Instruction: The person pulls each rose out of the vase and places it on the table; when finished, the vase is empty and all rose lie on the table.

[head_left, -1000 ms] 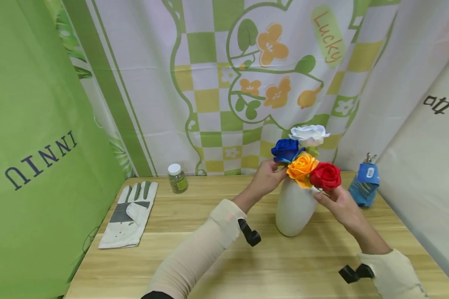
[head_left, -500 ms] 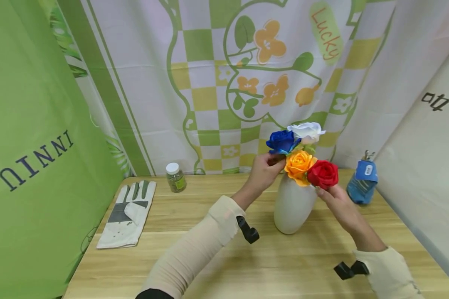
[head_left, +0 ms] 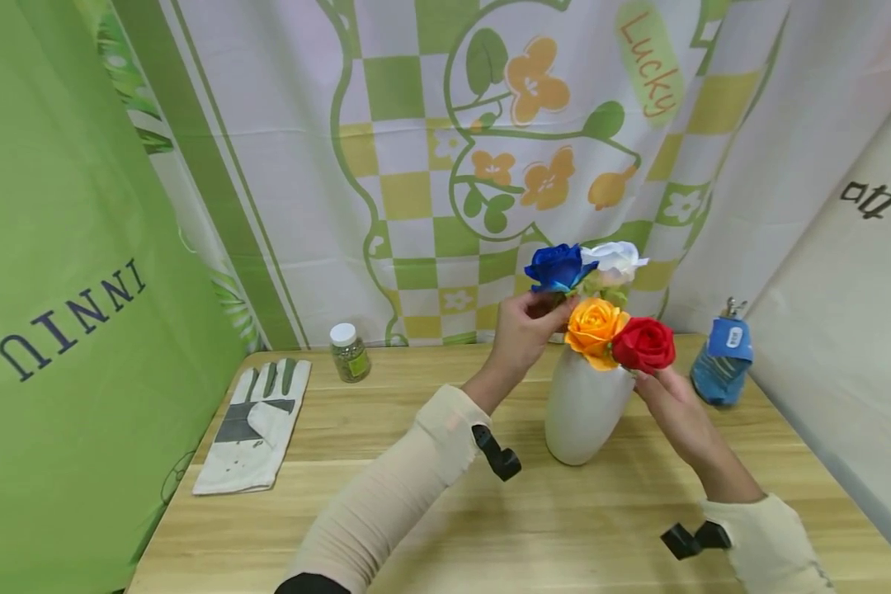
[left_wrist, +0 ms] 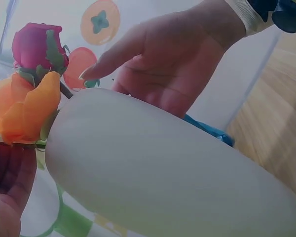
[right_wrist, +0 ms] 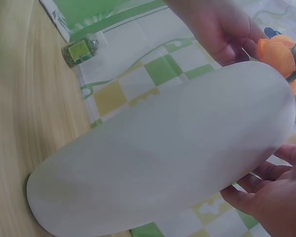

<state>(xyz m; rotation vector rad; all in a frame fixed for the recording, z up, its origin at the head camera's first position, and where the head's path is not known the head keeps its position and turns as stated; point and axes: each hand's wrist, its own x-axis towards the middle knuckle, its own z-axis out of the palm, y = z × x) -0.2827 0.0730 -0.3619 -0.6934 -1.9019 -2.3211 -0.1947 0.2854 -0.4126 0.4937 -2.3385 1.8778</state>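
A white vase (head_left: 586, 408) stands on the table with artificial roses at its mouth. My left hand (head_left: 523, 330) pinches the blue rose (head_left: 558, 268) just under its bloom, at the left of the bunch. The orange rose (head_left: 596, 330) leans over the near side of the rim, beside those fingers. Behind it rises the white rose (head_left: 616, 261). The red rose (head_left: 643, 345) hangs over the right side. My right hand (head_left: 679, 412) holds the vase near its mouth; in the right wrist view its bent fingers (right_wrist: 241, 197) lie along the vase wall. The stems' lower parts are hidden inside.
At the back right stands a blue wrapped bottle-like thing (head_left: 723, 363) with a metal top. A small white-capped jar (head_left: 351, 355) is at the back left, and a white and grey glove (head_left: 256, 429) lies by the left edge. A patterned curtain (head_left: 416, 198) hangs behind the table (head_left: 431, 528).
The left hand has shifted slightly left and up, and the blue rose has moved the same way, away from the orange one. The right hand stays at the vase's mouth.
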